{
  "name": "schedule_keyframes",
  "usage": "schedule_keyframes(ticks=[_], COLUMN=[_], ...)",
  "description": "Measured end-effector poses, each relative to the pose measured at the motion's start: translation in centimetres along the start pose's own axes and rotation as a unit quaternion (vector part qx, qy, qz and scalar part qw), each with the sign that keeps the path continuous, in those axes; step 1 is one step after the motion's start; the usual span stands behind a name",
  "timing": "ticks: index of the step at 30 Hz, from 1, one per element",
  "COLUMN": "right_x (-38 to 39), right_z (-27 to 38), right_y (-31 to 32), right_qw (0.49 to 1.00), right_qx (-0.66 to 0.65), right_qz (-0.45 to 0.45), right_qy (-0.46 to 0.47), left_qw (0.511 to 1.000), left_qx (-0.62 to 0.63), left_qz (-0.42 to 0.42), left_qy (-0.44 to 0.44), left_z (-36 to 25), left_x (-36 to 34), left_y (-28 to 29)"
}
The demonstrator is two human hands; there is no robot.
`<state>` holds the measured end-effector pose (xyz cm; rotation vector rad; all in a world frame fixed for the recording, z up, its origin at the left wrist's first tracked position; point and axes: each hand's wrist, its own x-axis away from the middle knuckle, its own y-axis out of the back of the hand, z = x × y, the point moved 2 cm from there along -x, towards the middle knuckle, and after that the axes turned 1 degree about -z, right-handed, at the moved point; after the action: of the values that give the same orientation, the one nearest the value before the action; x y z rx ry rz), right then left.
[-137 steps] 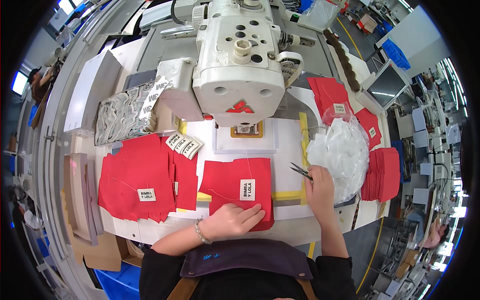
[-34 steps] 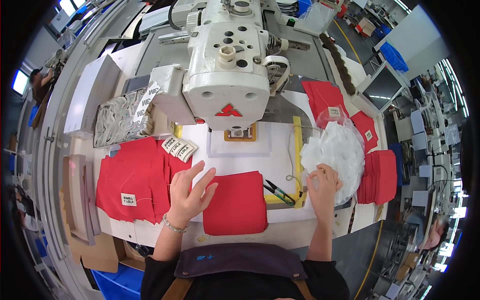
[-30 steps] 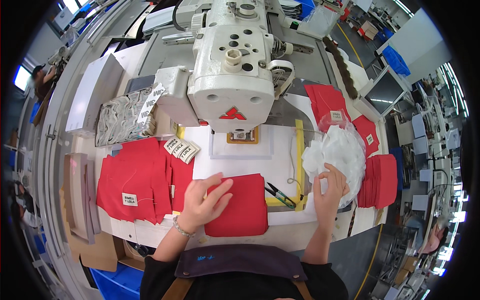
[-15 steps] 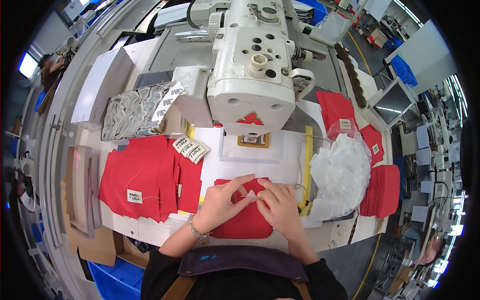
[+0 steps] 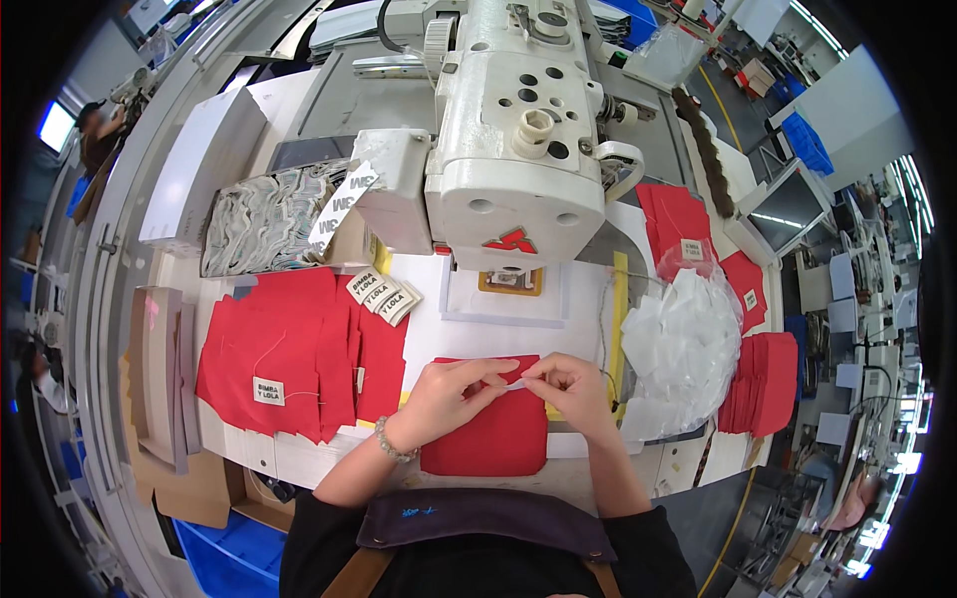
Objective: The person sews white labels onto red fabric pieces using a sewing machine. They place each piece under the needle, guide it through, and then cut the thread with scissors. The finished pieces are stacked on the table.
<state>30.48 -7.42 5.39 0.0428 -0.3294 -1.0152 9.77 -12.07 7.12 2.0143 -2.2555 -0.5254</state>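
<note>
I get a bright, even wash over the white worktable [image 5: 299, 460], shadows soft; the red fabric [image 5: 483, 448] comes through saturated; strip lights [image 5: 915, 199] glare at my right rim, streaking the dark monitor [image 5: 793, 199]; straight edges bow outward, corners sink to black, distant background softens.

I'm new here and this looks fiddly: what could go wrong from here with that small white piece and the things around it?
The small white piece is pinched between the fingertips of the left hand and right hand, so it could slip or crease. The red fabric beneath might shift if a hand brushes it. The pale labels overlap one another, so a knock could scatter them.
</note>
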Motion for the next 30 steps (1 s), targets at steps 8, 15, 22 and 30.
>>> schedule_keyframes(ticks=[8,15,22,30], right_x=[-2.8,-5.0,-5.0,-4.6], right_z=[2.2,0.8,-0.2,0.6], right_y=[0.2,1.0,0.8,1.0], right_qw=[0.956,0.910,0.847,0.815], right_qx=[0.157,0.305,0.407,0.514], right_qz=[-0.092,-0.131,-0.159,-0.116], right_qy=[0.230,0.248,0.301,0.242], left_qw=[0.992,0.942,0.928,0.919], left_qx=[-0.086,-0.270,-0.260,-0.329], left_qz=[0.053,0.128,0.213,0.171], left_qy=[-0.073,-0.156,-0.164,-0.134], left_z=[1.3,2.8,3.8,4.7], left_x=[-1.8,-3.9,-4.4,-4.8], left_y=[0.5,0.4,0.5,1.0])
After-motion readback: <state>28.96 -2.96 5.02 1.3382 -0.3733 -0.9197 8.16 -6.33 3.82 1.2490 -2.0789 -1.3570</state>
